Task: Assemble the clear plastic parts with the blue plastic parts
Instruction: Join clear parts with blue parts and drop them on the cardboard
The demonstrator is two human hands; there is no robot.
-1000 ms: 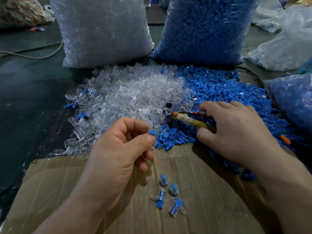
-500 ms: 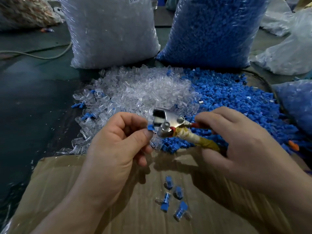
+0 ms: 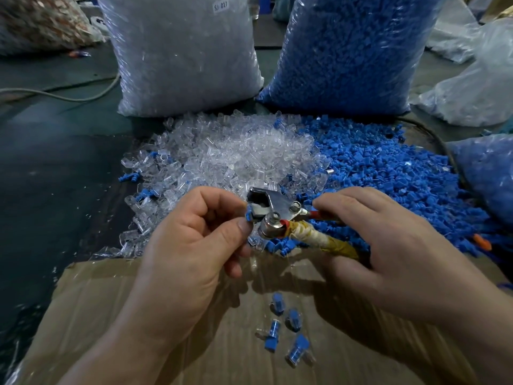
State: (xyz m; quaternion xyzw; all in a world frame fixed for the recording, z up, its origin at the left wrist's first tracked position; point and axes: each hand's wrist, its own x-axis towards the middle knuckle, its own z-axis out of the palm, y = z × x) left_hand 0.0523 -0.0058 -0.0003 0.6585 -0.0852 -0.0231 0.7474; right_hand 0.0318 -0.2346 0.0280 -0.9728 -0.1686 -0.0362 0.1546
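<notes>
Down on the cardboard (image 3: 111, 329), close to the person, 4 finished pieces (image 3: 286, 326) lie in a loose cluster, each with blue seated in clear. That's the done count as far as we can see.

Up above them, the action. The left hand (image 3: 194, 245) pinches a small blue part (image 3: 249, 213) between thumb and forefinger, fingers curled tight, and holds it right at the mouth of the pliers (image 3: 270, 211). The right hand (image 3: 388, 245) is wrapped round the pliers' handles, the taped yellow one under the palm and a red one by the fingertips. The 2 hands are close together, joined through tool and part. Whether a clear piece sits with that blue one, I can't tell, because the thumb hides it. My read: piece number 5 is mid-press, not yet finished.

And what's left? Plenty. Beyond the hands a heap of loose clear parts (image 3: 236, 151) spreads on the left and a heap of loose blue parts (image 3: 374, 168) on the right. They touch along the middle, with a few blues strayed into the clear side. Behind those stand 2 full bags, a clear bag (image 3: 180, 56) and a blue bag (image 3: 347, 51), both upright and bulging. By my judgement this job is barely started: 4 down, 1 in hand, a mountain waiting.
</notes>
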